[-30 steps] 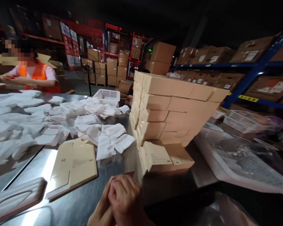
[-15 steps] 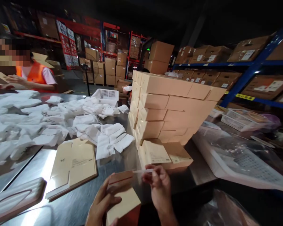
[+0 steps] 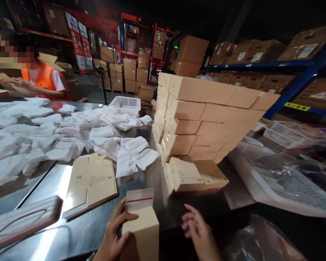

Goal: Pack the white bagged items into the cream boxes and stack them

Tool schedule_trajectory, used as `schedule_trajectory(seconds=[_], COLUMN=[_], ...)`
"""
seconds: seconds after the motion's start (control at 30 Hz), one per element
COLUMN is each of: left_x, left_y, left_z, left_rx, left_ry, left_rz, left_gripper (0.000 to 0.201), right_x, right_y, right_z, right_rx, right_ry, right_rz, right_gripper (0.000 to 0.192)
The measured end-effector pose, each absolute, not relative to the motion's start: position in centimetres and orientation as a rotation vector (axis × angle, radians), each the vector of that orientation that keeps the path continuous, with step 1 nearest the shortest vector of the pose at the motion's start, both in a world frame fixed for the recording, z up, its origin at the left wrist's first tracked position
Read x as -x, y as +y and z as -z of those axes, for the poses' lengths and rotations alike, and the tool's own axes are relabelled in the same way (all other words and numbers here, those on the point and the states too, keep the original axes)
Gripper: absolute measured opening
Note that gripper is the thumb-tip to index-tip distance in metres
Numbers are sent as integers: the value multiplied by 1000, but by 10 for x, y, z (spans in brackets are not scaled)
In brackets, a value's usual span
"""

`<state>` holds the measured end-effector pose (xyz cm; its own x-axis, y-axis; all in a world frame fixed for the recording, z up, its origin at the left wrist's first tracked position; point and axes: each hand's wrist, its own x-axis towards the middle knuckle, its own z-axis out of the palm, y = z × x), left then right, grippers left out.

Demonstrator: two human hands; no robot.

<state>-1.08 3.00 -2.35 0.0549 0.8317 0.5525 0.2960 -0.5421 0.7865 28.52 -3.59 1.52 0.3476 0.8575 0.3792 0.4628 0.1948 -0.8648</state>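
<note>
Your left hand clamps the small carton upright so its taped flap stays exposed, while your right hand hovers beside it, fingers loosely spread and empty.

Upright tan carton, flap raised

The left hand gripped a small cardboard box with a red-striped flap raised, upright on the steel desk. The right hand hovered just beside it, fingers spread, touching nothing. Stacked boxes rose behind; white packets lay scattered left.
</note>
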Motion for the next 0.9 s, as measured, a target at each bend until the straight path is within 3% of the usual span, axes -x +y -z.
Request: schedule_trajectory(seconds=[0.13, 0.27, 0.37, 0.43, 0.57, 0.9], left_x=[13, 10, 7, 7, 14, 17], left_y=[26, 15, 5, 2, 2, 6], left_z=[45, 53, 34, 15, -14, -15], left_rx=[-1857, -1653, -1484, -1498, -1825, -1908], left_ry=[1084, 1126, 970, 834, 826, 889], left_rz=[-1471, -1512, -1673, -1678, -1366, -1356], left_gripper=[54, 52, 32, 19, 29, 24], right_x=[-193, -165, -173, -179, -182, -174], right_y=[15, 17, 4, 1, 6, 7], right_z=[-4, 2, 6, 7, 1, -14], right_rx=[1122, 927, 840, 819, 760, 737], right_ry=[-1273, -1170, -1311, -1437, -1594, -1653], right_rz=[-841, -1177, -1036, -889, -747, -612], right_gripper=[66, 70, 86, 82, 55, 52])
